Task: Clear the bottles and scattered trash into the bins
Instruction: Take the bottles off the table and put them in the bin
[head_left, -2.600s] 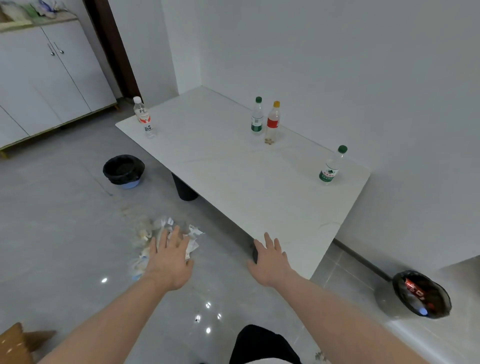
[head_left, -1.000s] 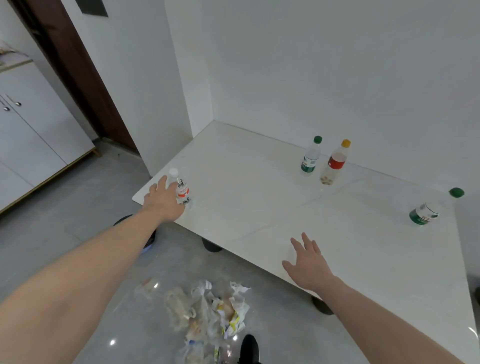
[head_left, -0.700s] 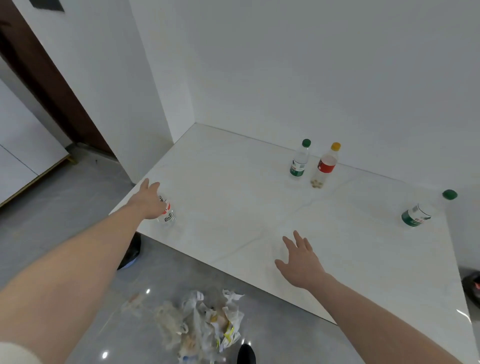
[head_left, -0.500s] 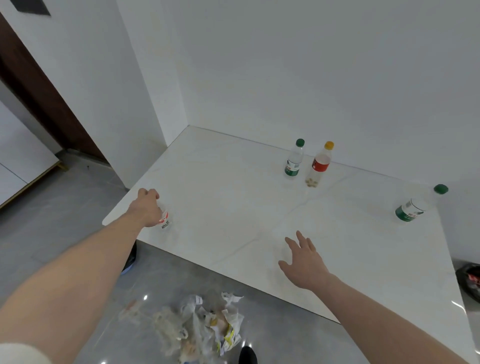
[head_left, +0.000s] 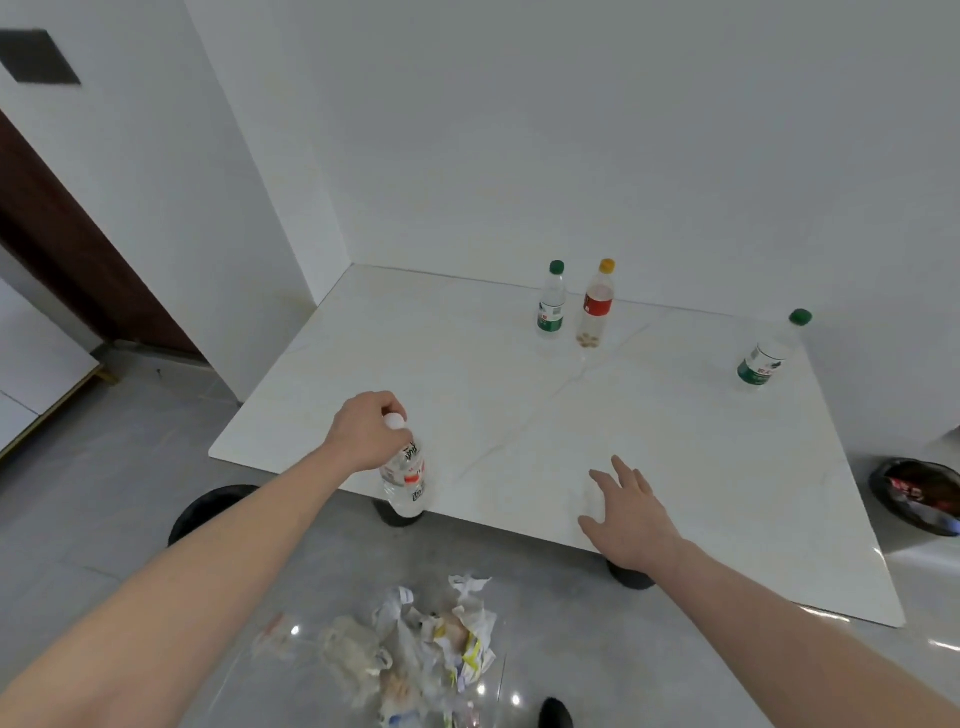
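Note:
My left hand grips a clear white-capped bottle near its top, holding it over the table's front edge. My right hand hovers with fingers spread above the white table. A green-capped bottle and an orange-capped bottle with a red label stand together at the back. Another green-capped bottle stands at the far right. Crumpled paper and wrappers lie in a pile on the floor in front of me. A black bin shows under my left arm.
A second bin with red wrappers inside stands on the floor at the right of the table. White walls close the table's back and left. A dark door frame and a white cabinet are at the left.
My left hand closed round the white-capped bottle and lifted it from the table's left corner toward the front edge. My right hand stayed hovering over the table.

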